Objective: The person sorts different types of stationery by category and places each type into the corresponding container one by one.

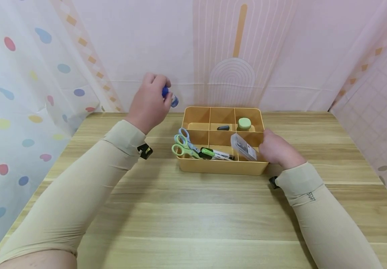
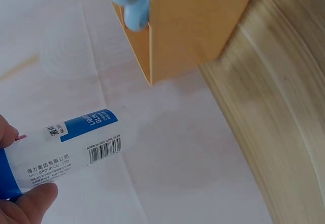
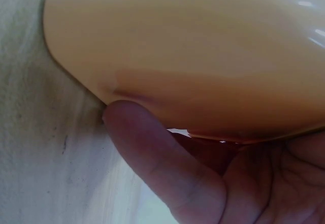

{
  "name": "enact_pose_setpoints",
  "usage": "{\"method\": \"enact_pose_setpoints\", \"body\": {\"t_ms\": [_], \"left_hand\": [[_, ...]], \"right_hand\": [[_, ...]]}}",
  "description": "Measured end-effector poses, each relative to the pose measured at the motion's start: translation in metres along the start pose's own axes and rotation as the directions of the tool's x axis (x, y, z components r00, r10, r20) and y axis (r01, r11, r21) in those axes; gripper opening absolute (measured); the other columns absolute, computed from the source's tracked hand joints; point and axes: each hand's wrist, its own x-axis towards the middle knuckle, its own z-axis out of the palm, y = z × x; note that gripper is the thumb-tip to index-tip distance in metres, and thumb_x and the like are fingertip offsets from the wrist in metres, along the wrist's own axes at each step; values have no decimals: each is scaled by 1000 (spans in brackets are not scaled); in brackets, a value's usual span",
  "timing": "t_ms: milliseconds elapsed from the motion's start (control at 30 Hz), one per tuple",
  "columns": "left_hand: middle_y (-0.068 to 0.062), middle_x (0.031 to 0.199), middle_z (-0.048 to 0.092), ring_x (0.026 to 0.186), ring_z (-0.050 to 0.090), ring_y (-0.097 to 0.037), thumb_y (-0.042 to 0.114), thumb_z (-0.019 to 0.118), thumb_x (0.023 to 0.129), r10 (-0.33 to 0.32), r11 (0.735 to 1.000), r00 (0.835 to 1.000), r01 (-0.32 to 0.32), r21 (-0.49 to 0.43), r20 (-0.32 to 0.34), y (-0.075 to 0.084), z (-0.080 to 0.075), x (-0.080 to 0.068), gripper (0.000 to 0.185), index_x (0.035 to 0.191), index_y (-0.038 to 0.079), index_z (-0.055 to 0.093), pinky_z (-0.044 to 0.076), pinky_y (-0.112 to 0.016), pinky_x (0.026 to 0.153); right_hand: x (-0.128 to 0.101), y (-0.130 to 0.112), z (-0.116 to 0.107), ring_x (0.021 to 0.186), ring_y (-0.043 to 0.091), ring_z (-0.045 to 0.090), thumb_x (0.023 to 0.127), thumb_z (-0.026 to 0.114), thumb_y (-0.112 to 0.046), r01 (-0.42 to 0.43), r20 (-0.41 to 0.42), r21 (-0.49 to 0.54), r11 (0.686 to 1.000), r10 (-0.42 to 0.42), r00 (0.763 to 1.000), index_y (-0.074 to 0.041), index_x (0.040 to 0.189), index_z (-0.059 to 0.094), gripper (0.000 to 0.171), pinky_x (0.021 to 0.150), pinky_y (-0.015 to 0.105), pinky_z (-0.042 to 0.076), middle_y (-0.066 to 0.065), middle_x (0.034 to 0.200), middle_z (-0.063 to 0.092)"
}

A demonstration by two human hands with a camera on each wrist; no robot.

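My left hand (image 1: 153, 101) is raised over the table's far left and pinches a clear liquid glue bottle (image 1: 171, 97) with a blue cap. In the left wrist view its fingers (image 2: 28, 203) hold the bottle (image 2: 71, 150) by the cap end, label showing. An orange divided tray (image 1: 220, 168) stands at the table's middle. My right hand (image 1: 276, 150) grips its front right corner, and the thumb (image 3: 152, 158) presses the tray's outer wall (image 3: 193, 46).
The tray holds scissors (image 1: 183, 144) with blue and green handles, a green-capped marker (image 1: 217, 154), a clear plastic case (image 1: 243, 147), a green round container (image 1: 244, 123) and a small dark object (image 1: 223, 127). Curtains close in the wooden table (image 1: 193, 224).
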Motion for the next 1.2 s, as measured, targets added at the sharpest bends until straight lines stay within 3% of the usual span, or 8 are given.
{"method": "enact_pose_setpoints", "body": {"t_ms": [333, 533, 967, 1200], "left_hand": [[-23, 124, 54, 103, 67, -34, 16, 60, 103, 136, 991, 991, -136, -15, -9, 20, 8, -5, 23, 119, -1, 61, 62, -44, 96], [-20, 124, 53, 105, 67, -33, 16, 62, 103, 178, 984, 983, -177, -26, 40, 29, 15, -7, 23, 120, 1, 60, 63, -44, 95], [-18, 127, 52, 112, 65, -31, 16, 60, 105, 176, 984, 973, -169, -60, 151, 32, 29, -8, 20, 120, 3, 58, 61, -43, 101], [-17, 126, 51, 112, 65, -29, 15, 60, 105, 168, 985, 967, -158, -63, 191, 29, 37, -7, 20, 121, 2, 58, 60, -40, 101]], "right_hand": [[-1, -2, -1, 105, 40, 58, 95, 37, -7, -23, 19, 14, 1000, 23, 1000, 20, 143, 30, 56, 80, 41, 52, 38, 135, 56], [-1, -2, -2, 104, 40, 59, 96, 37, -8, -24, 19, 9, 1000, 24, 1000, 20, 142, 30, 55, 78, 40, 52, 37, 132, 57], [-1, -2, -1, 99, 39, 60, 95, 40, -7, 10, -10, -29, 1000, -10, 1000, 21, 137, 36, 51, 81, 45, 54, 37, 124, 60], [0, -2, 1, 104, 40, 60, 95, 39, -7, -5, -3, -5, 1000, 5, 1000, 20, 139, 34, 52, 83, 44, 53, 36, 128, 59]]}}
